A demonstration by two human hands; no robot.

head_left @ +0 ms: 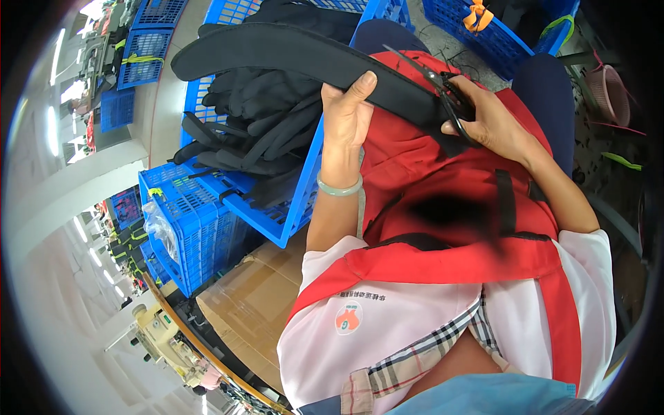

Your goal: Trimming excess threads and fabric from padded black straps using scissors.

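Fingers of the left hand (348, 114) pinched on the curved black strip (304, 55), seemingly steadying it | right hand's (496, 123) wrapped round scissors (437, 81) at strip's right end | strip reaches far left over blue crate (305, 187), similar pieces handy

A long, flat, gently curved black strip (277, 50) is held aslant, its rounded end at upper left and its other end lower right, where black-handled scissors (433, 77) overlap it, their pointed blades turned toward the upper left.
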